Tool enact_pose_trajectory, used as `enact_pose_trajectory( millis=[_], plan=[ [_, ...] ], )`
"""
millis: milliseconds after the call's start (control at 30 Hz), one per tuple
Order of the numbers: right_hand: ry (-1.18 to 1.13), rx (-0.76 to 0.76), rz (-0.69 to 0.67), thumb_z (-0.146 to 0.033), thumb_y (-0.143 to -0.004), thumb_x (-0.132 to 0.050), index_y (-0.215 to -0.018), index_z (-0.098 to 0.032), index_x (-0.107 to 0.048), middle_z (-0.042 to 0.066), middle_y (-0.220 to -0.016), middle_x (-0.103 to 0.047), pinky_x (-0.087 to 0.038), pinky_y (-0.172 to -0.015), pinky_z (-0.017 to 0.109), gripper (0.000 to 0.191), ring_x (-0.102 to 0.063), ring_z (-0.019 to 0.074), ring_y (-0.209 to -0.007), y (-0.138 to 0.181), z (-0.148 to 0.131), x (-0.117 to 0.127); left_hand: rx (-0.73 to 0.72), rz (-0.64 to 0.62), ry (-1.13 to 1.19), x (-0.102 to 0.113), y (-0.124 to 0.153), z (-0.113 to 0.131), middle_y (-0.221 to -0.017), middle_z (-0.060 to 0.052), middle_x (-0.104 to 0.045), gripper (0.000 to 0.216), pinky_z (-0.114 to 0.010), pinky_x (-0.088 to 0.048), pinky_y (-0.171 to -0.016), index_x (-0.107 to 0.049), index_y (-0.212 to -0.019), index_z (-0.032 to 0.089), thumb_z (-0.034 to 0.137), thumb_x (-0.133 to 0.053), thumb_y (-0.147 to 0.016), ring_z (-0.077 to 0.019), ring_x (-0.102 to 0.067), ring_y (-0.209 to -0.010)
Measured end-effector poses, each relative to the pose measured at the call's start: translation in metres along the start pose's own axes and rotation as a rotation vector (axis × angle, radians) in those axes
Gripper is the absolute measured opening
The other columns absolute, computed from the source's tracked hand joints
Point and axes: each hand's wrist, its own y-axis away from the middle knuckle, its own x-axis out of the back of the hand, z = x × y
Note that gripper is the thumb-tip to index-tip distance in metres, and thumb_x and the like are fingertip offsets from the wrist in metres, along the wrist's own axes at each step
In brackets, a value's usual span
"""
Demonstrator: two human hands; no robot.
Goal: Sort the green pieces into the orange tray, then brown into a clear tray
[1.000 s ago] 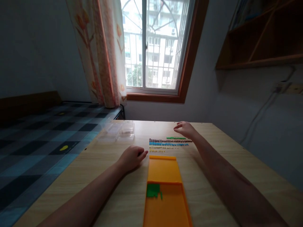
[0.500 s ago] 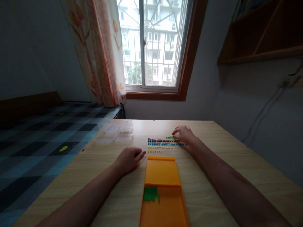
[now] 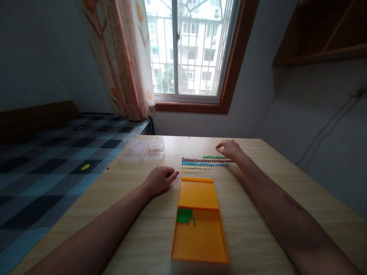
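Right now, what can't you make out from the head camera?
Head view:
Right hand: too small to tell whether its fingertips pinch a green piece.
Left hand: curled on the table, underside hidden.
Rows of pieces: too small to count.
Clear boxes: contents lost in dimness.

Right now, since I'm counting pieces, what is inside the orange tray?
Green pieces lie clustered in the near compartment of the orange tray, against its divider, left side. Anything beneath them is covered.

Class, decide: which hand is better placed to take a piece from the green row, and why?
Right, probably. The right hand hovers by the green row, fingertips down. The left hand rests curled on the table beside the orange tray, farther from that row.
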Motion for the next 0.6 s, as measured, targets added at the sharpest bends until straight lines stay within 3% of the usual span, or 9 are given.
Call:
enact_pose_trajectory(
  millis=[200,333,500,600],
  plan=[
    [-0.022,-0.131,-0.074,-0.028,-0.081,-0.069,-0.090,-0.026,-0.081,0.004,-0.093,-0.078,-0.048,-0.074,0.027,0.016,-0.070,0.0215,-0.087,-0.004,0.040,0.028,-0.012,0.006,0.003,0.001,-0.001,0.000,-0.048,0.004,-0.034,0.049,-0.030,-0.018,-0.057,-0.035,-0.051,0.020,0.048,-0.043,-0.090,-0.0114,-0.033,-0.051],
    [-0.029,-0.179,-0.155,-0.026,-0.080,-0.074,-0.087,-0.022,-0.080,0.006,-0.088,-0.078,-0.049,-0.073,0.027,0.010,-0.070,0.0209,-0.083,-0.004,0.060,0.034,-0.013,0.009,0.000,0.000,-0.001,0.000,-0.048,0.003,-0.035,0.049,-0.029,-0.018,-0.057,-0.037,-0.051,0.020,0.048,-0.042,-0.090,-0.0114,-0.033,-0.051],
    [-0.044,-0.187,-0.303,-0.037,-0.095,-0.063,-0.102,-0.015,-0.069,0.005,-0.102,-0.071,-0.056,-0.082,0.035,0.024,-0.067,0.0177,-0.089,-0.005,0.068,0.027,-0.015,0.012,0.000,0.000,-0.001,-0.002,-0.049,0.003,-0.035,0.049,-0.029,-0.019,-0.057,-0.036,-0.051,0.020,0.049,-0.042,-0.090,-0.0115,-0.034,-0.052],
    [-0.038,-0.223,-0.356,-0.037,-0.097,-0.061,-0.112,-0.016,-0.066,0.007,-0.113,-0.067,-0.057,-0.084,0.038,0.026,-0.066,0.0195,-0.096,-0.007,0.075,0.023,-0.008,0.008,-0.003,0.000,-0.001,-0.002,-0.049,0.004,-0.034,0.049,-0.029,-0.019,-0.056,-0.035,-0.051,0.020,0.049,-0.042,-0.089,-0.0113,-0.033,-0.051]
  ],
)
